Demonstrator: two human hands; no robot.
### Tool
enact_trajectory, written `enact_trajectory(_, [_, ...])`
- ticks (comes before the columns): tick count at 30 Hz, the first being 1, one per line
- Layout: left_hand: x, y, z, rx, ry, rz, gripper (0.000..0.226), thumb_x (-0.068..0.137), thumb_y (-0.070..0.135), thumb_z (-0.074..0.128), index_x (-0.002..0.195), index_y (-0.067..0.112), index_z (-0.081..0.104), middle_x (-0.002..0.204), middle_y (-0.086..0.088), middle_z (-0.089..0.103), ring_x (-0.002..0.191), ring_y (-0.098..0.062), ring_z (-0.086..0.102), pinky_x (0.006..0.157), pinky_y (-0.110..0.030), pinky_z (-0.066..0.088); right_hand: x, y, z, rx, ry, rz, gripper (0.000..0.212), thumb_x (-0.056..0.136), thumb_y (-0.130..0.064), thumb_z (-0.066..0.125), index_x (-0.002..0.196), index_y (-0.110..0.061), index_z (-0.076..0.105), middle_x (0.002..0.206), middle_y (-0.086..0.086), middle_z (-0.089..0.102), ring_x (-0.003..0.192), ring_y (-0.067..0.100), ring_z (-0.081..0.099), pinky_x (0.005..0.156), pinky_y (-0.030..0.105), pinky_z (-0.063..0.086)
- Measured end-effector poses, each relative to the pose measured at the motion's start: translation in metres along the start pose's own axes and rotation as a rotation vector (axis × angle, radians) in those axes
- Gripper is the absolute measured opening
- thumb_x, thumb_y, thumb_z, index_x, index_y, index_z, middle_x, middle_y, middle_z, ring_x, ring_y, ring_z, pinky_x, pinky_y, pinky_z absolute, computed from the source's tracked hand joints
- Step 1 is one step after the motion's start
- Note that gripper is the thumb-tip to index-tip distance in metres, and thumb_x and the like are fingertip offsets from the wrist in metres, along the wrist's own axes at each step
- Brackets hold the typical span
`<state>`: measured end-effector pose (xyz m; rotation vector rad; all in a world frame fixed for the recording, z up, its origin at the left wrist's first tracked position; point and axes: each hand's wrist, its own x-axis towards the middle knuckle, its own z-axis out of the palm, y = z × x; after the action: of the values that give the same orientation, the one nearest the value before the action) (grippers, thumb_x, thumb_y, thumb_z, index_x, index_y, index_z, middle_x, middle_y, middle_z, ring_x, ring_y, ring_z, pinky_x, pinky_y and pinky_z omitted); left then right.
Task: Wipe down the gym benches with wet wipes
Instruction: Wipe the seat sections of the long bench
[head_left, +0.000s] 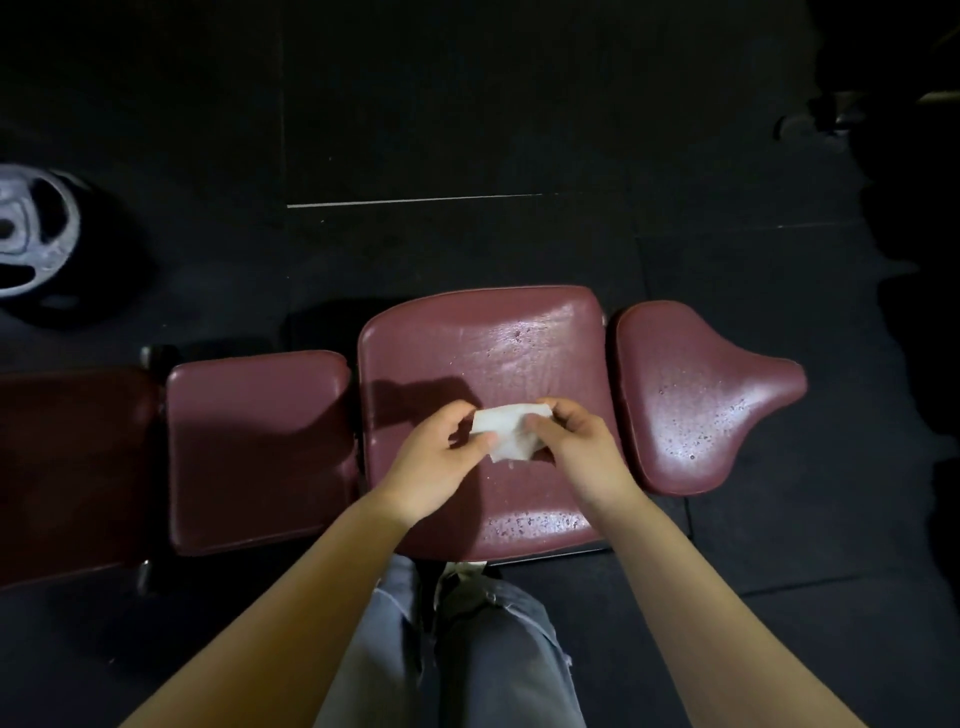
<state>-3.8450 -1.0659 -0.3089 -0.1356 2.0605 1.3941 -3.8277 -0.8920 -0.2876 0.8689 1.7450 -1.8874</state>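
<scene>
A maroon padded gym bench runs left to right across the view in several cushions. Its big square middle pad and the pear-shaped end pad at the right glisten with droplets. Over the middle pad I hold a white wet wipe between both hands. My left hand pinches its left edge with thumb and fingers. Its right edge is pinched by my right hand. The wipe looks folded and slightly crumpled, held just above the pad.
A smaller maroon pad and a darker one continue the bench to the left. A grey weight plate lies on the black rubber floor at far left. My legs in grey trousers stand against the bench's near edge.
</scene>
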Motion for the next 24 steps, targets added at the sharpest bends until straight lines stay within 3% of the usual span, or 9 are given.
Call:
enact_trajectory(3, [0.005,0.001,0.002,0.006,0.071,-0.034,0.007,0.09,0.023,0.064,0.087,0.022,0.058,0.086,0.005,0.069,0.089,-0.015,0.066,0.084,-0.037,0.051,0.006,0.004,0.004,0.204,-0.126,0.068,0.016,0.093,-0.012,0.061,0.107,-0.004,0.063,0.095,0.016,0.07,0.086,0.027,0.066,0.077,0.036,0.055])
enact_trajectory(5, [0.009,-0.003,0.001,0.036,0.075,-0.052,0.007,0.09,0.023,0.063,0.087,0.024,0.057,0.084,0.005,0.067,0.084,-0.015,0.065,0.081,-0.041,0.051,0.009,0.01,0.01,0.107,-0.183,0.08,0.025,0.09,-0.012,0.067,0.113,-0.004,0.064,0.101,0.015,0.072,0.09,0.023,0.067,0.085,0.035,0.053])
enact_trajectory(7, [0.013,-0.01,-0.001,0.101,0.055,-0.073,0.011,0.089,0.024,0.065,0.088,0.03,0.055,0.085,0.01,0.064,0.082,-0.011,0.061,0.079,-0.035,0.048,0.018,0.011,0.014,-0.051,-0.107,0.058,0.017,0.087,-0.008,0.069,0.104,-0.009,0.069,0.094,0.008,0.074,0.087,0.019,0.067,0.088,0.034,0.053])
enact_trajectory(11, [0.023,-0.028,-0.022,0.247,0.085,-0.09,0.021,0.088,0.017,0.068,0.107,0.021,0.06,0.107,0.007,0.06,0.106,-0.013,0.057,0.085,-0.016,0.035,0.063,0.002,0.004,-0.111,0.123,0.058,0.01,0.091,-0.009,0.063,0.089,-0.015,0.07,0.083,0.003,0.069,0.08,0.018,0.062,0.079,0.032,0.051])
enact_trajectory(14, [0.03,-0.041,-0.046,0.357,0.096,-0.092,0.038,0.089,0.018,0.065,0.126,0.017,0.056,0.125,-0.002,0.053,0.114,-0.023,0.051,0.098,-0.03,0.04,0.107,-0.011,-0.014,-0.369,0.287,-0.009,0.017,0.097,-0.013,0.052,0.09,-0.013,0.067,0.073,0.005,0.061,0.064,0.019,0.054,0.057,0.023,0.045])
enact_trajectory(15, [0.033,-0.044,-0.053,0.384,0.106,-0.108,0.04,0.089,0.019,0.063,0.128,0.018,0.055,0.129,-0.003,0.051,0.117,-0.025,0.049,0.102,-0.037,0.04,0.12,-0.016,-0.018,-0.489,0.346,-0.062,0.019,0.098,-0.015,0.048,0.097,-0.014,0.067,0.076,0.007,0.062,0.065,0.022,0.056,0.057,0.023,0.045])
enact_trajectory(17, [0.039,-0.053,-0.065,0.459,0.131,-0.113,0.044,0.087,0.018,0.061,0.131,0.018,0.053,0.134,-0.006,0.05,0.124,-0.03,0.045,0.105,-0.044,0.038,0.145,-0.026,-0.027,-0.64,0.483,-0.16,0.032,0.099,-0.017,0.043,0.125,-0.014,0.062,0.106,0.013,0.069,0.096,0.029,0.064,0.081,0.03,0.05])
enact_trajectory(19, [0.044,-0.061,-0.074,0.515,0.149,-0.113,0.047,0.088,0.018,0.061,0.133,0.016,0.051,0.14,-0.007,0.047,0.13,-0.031,0.041,0.109,-0.045,0.035,0.165,-0.033,-0.031,-0.676,0.579,-0.189,0.041,0.1,-0.015,0.039,0.139,-0.019,0.05,0.126,0.012,0.063,0.117,0.03,0.057,0.096,0.033,0.045])
enact_trajectory(24, [0.05,-0.079,-0.086,0.501,0.141,-0.142,0.054,0.092,0.017,0.058,0.144,0.015,0.041,0.154,-0.001,0.033,0.136,-0.024,0.04,0.109,-0.038,0.037,0.203,-0.019,-0.005,-0.804,0.656,-0.19,0.039,0.094,-0.001,0.036,0.126,-0.007,0.058,0.128,0.015,0.059,0.119,0.034,0.052,0.097,0.034,0.04])
